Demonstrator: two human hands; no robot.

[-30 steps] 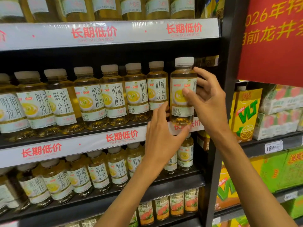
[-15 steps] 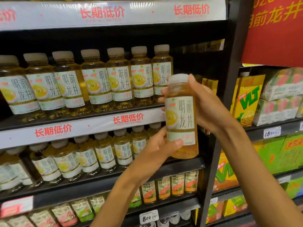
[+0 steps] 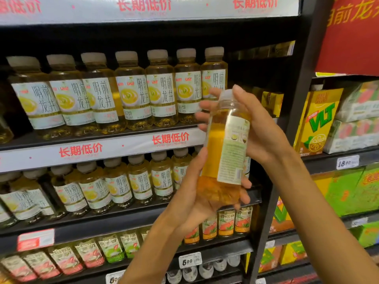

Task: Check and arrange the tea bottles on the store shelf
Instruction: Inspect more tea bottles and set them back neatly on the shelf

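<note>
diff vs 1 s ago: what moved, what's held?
The clear plastic bottle of yellow tea has left the right end of the middle shelf's bottle row and been turned, so its back label now faces the camera. Right hand grips its upper part; left hand now grips its base. The row stayed put.

Held bottle (image 3: 222, 148): amber-yellow liquid, translucent whitish cap, pale green and white label with a small barcode patch. Shelved tea bottles (image 3: 131, 91), left: pale golden liquid, off-white caps, white labels with black characters, a yellow cup graphic and a red logo. Shelf edge strip (image 3: 114, 150): white with red characters. Shelf frame (image 3: 295, 111): black. Carton (image 3: 320, 121), right: yellow with green lettering and a lemon-slice graphic. Banner (image 3: 352, 35), far right: red with yellow characters. Lower bottles (image 3: 225, 223): orange-red labels.
</note>
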